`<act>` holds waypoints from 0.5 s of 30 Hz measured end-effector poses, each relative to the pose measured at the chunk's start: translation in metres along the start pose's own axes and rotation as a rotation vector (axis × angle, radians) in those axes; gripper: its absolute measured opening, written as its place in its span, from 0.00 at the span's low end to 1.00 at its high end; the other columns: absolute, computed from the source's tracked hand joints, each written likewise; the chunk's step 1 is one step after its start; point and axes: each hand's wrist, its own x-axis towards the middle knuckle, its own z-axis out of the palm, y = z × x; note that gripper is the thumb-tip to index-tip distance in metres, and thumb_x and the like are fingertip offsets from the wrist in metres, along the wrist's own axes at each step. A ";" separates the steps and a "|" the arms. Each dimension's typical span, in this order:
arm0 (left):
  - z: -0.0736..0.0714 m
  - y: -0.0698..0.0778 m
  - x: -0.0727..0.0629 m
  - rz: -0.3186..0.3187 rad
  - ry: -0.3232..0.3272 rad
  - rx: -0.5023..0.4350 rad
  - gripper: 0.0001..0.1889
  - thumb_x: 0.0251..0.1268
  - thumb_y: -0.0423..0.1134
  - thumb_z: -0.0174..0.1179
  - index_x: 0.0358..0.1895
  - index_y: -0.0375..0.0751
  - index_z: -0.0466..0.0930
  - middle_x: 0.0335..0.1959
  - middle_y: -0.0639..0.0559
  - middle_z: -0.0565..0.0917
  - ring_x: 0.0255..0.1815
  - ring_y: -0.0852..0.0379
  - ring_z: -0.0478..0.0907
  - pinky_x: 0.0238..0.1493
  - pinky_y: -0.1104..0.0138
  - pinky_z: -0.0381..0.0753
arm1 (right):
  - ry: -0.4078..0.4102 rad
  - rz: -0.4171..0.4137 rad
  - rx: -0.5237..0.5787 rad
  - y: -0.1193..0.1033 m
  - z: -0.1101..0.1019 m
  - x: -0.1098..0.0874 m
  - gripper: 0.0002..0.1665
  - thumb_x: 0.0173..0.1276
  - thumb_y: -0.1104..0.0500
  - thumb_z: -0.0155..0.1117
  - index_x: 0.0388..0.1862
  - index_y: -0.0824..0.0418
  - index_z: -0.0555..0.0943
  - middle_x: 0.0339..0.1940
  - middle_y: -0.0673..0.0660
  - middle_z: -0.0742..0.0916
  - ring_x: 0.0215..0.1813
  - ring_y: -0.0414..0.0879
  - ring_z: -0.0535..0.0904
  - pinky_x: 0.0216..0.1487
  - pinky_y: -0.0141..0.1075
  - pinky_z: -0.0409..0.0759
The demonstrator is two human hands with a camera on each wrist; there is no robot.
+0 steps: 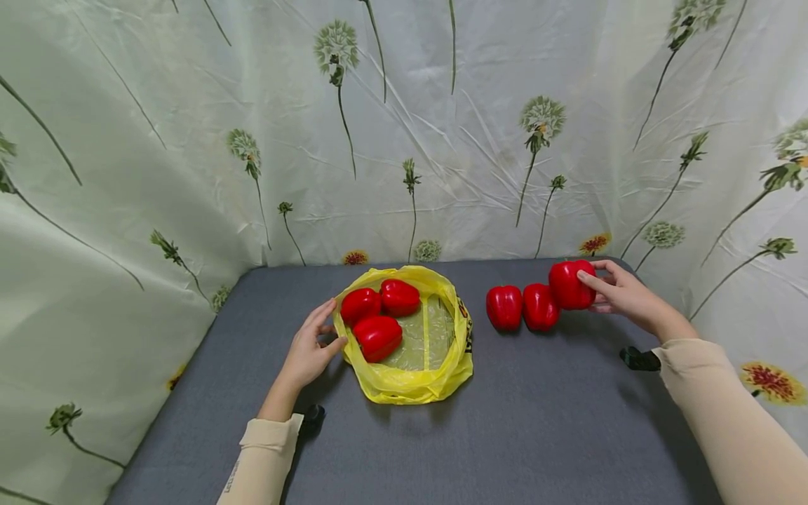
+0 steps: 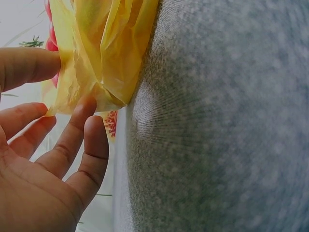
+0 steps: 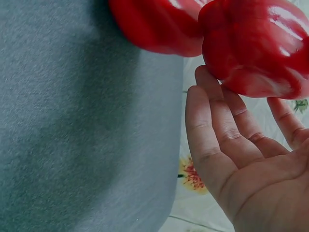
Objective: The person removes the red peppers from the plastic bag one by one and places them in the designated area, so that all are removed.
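Note:
In the head view, a yellow plastic bag (image 1: 413,389) stands with its mouth spread wide and three red bell peppers (image 1: 379,338) inside, towards its left. My left hand (image 1: 309,351) is at the bag's left side, thumb and fingers loosely spread, fingertips touching the plastic near the rim. My right hand (image 1: 621,294) holds another red bell pepper (image 1: 568,286) between thumb and fingers, raised above the table. Right beside it, two more red bell peppers (image 1: 504,308) rest side by side. The right wrist view shows fingertips against the underside of the held pepper (image 3: 256,48).
A dark grey cloth-covered table (image 1: 524,421) lies under everything. Behind and at the sides hangs a pale curtain (image 1: 454,140) printed with dandelions. Dark straps (image 1: 639,359) show at both wrists. Between the bag and the loose peppers runs a strip of table.

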 end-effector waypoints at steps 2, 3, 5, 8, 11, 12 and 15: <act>0.000 0.000 0.000 0.001 0.000 0.001 0.43 0.69 0.30 0.70 0.85 0.39 0.61 0.86 0.41 0.63 0.60 0.38 0.84 0.43 0.70 0.82 | 0.003 0.002 0.006 0.003 -0.001 0.000 0.48 0.88 0.40 0.48 0.84 0.71 0.45 0.75 0.80 0.68 0.49 0.36 0.88 0.54 0.39 0.90; 0.000 0.001 0.000 0.002 0.000 0.002 0.43 0.69 0.30 0.70 0.85 0.39 0.61 0.86 0.40 0.63 0.60 0.38 0.84 0.43 0.70 0.82 | 0.005 0.005 0.006 0.004 -0.001 0.000 0.48 0.87 0.39 0.48 0.84 0.71 0.45 0.75 0.79 0.68 0.48 0.35 0.88 0.54 0.39 0.90; 0.000 0.000 -0.001 0.010 0.004 0.004 0.42 0.69 0.30 0.70 0.85 0.38 0.61 0.86 0.39 0.63 0.60 0.37 0.85 0.43 0.70 0.82 | 0.005 0.010 0.010 0.006 -0.001 -0.001 0.48 0.87 0.39 0.48 0.84 0.71 0.45 0.75 0.79 0.68 0.48 0.35 0.88 0.54 0.39 0.89; 0.000 0.000 -0.002 0.016 0.012 0.009 0.42 0.69 0.30 0.70 0.84 0.37 0.62 0.85 0.38 0.63 0.59 0.37 0.84 0.42 0.71 0.82 | 0.002 0.015 0.023 0.012 -0.003 -0.001 0.46 0.88 0.40 0.46 0.83 0.72 0.45 0.75 0.80 0.68 0.48 0.35 0.88 0.55 0.39 0.89; 0.000 0.000 -0.002 0.016 0.014 0.009 0.42 0.69 0.30 0.70 0.84 0.37 0.62 0.85 0.39 0.64 0.59 0.37 0.84 0.42 0.71 0.82 | -0.001 0.025 0.050 0.018 -0.004 -0.001 0.45 0.89 0.41 0.44 0.82 0.73 0.43 0.77 0.81 0.65 0.47 0.34 0.88 0.55 0.40 0.90; 0.000 0.000 -0.001 0.011 0.014 0.006 0.42 0.69 0.30 0.70 0.85 0.38 0.62 0.85 0.39 0.64 0.59 0.37 0.84 0.42 0.71 0.82 | -0.002 0.027 0.058 0.020 -0.005 -0.001 0.45 0.89 0.42 0.43 0.82 0.74 0.43 0.77 0.82 0.64 0.47 0.34 0.88 0.55 0.40 0.90; 0.000 0.000 -0.001 0.000 0.006 0.006 0.43 0.69 0.30 0.70 0.85 0.39 0.61 0.86 0.41 0.63 0.60 0.38 0.84 0.43 0.70 0.82 | 0.004 0.036 0.069 0.025 -0.005 -0.002 0.45 0.90 0.42 0.42 0.82 0.74 0.42 0.78 0.83 0.63 0.46 0.33 0.88 0.54 0.40 0.90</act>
